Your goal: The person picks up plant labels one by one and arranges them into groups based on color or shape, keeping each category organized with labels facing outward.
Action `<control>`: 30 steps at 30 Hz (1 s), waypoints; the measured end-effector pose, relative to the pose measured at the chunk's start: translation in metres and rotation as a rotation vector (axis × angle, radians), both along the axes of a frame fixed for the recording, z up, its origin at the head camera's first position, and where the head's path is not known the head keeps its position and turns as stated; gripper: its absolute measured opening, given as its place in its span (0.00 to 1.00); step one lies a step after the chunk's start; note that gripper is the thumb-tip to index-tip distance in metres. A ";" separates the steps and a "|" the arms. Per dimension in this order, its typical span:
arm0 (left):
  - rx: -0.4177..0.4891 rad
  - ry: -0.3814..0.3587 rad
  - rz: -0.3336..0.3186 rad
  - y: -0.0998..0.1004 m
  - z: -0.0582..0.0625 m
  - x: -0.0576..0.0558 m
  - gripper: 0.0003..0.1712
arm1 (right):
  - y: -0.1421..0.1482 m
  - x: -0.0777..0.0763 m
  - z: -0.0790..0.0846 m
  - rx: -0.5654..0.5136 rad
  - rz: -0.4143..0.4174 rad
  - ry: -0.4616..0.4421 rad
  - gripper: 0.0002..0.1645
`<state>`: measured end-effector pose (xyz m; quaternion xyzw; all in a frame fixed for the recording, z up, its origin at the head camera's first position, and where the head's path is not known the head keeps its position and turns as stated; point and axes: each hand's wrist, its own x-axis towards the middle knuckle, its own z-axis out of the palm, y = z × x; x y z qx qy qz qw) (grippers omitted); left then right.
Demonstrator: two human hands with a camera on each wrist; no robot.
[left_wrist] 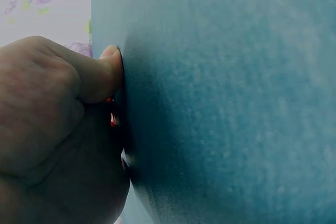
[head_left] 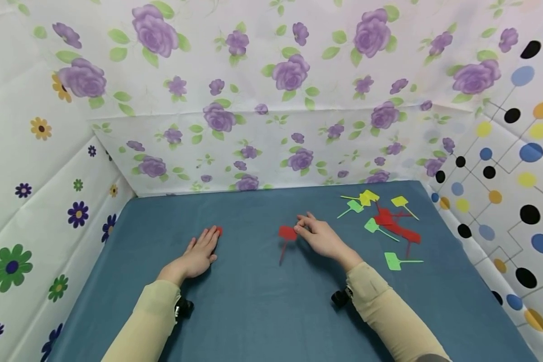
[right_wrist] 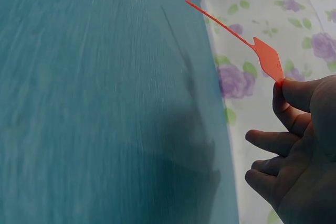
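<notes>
My right hand [head_left: 320, 236] pinches the corner of a red cable-tie tag [head_left: 287, 233] between thumb and index finger, the other fingers spread. In the right wrist view, the tag's flat plate [right_wrist: 269, 59] hangs from the fingertips, its thin tail slanting up and away above the cloth. My left hand [head_left: 195, 255] lies palm down on the blue cloth at the left, fingers straight and pointing forward. A bit of red [head_left: 219, 231] shows at its fingertips, mostly covered by them. Small red glints [left_wrist: 112, 119] appear beneath that hand in the left wrist view.
On the right side of the blue table [head_left: 262, 311] lie several loose tags: a red cluster [head_left: 391, 223], yellow ones [head_left: 366, 197], and green ones [head_left: 392, 261]. Flower-patterned sheets [head_left: 253, 115] rise at the back and left, a dotted sheet [head_left: 516, 196] at the right.
</notes>
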<state>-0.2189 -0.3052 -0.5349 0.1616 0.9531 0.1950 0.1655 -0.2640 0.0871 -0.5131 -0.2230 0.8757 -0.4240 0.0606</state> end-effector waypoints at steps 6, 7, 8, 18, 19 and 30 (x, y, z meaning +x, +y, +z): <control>0.004 -0.007 0.006 -0.001 -0.001 -0.001 0.39 | -0.016 0.000 0.000 -0.004 0.025 -0.002 0.14; 0.002 -0.008 0.006 -0.002 -0.001 -0.001 0.39 | -0.018 0.000 0.000 -0.005 0.030 -0.002 0.14; 0.003 -0.006 0.006 -0.002 -0.002 -0.001 0.39 | -0.021 0.001 -0.001 -0.007 0.032 -0.003 0.14; -0.010 0.003 0.007 -0.001 -0.002 0.001 0.39 | -0.041 0.003 0.001 -0.036 0.047 -0.034 0.12; -0.014 -0.002 0.009 -0.001 -0.002 0.001 0.39 | -0.042 0.003 0.001 -0.035 0.049 -0.036 0.12; -0.085 -0.027 0.017 0.006 0.007 0.002 0.38 | -0.060 0.000 0.002 -0.017 0.079 -0.055 0.12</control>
